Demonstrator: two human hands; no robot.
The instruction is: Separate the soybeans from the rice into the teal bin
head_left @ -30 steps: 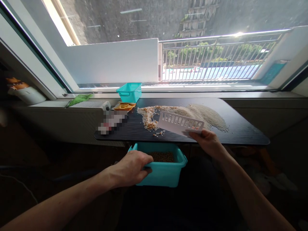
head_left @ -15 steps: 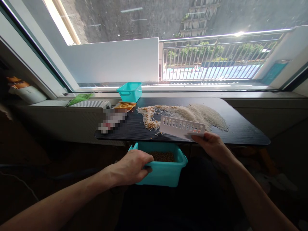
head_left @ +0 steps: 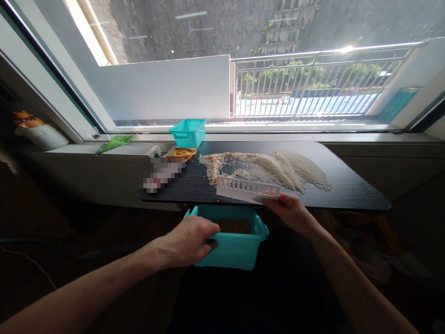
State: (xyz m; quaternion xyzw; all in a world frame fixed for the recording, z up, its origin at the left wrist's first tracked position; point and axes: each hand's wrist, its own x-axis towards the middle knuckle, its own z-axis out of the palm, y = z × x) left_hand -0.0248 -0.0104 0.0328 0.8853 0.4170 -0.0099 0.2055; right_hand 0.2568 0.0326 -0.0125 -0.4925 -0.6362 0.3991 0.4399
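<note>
My left hand is closed on the near rim of a turquoise plastic bin, which hangs just below the table's front edge. Brown beans or similar round grains lie inside it. In my right hand is a white slotted plastic strip, gripped at its right end. The strip stands tilted over the table's near edge and hides part of the surface behind it. Beyond it spreads a pile of white rice-like grains, with yellowish kernels mixed in at the left.
The grains lie on a dark table. At its back left stands a second turquoise bin, with an orange-and-clear packet before it. A blurred-out item lies at the left. A green cloth rests on the radiator by the window.
My right hand has drawn the slotted strip left and toward the table's near edge. Kernels by the strip have shifted or are now hidden. My left hand and the bin stay almost still.
</note>
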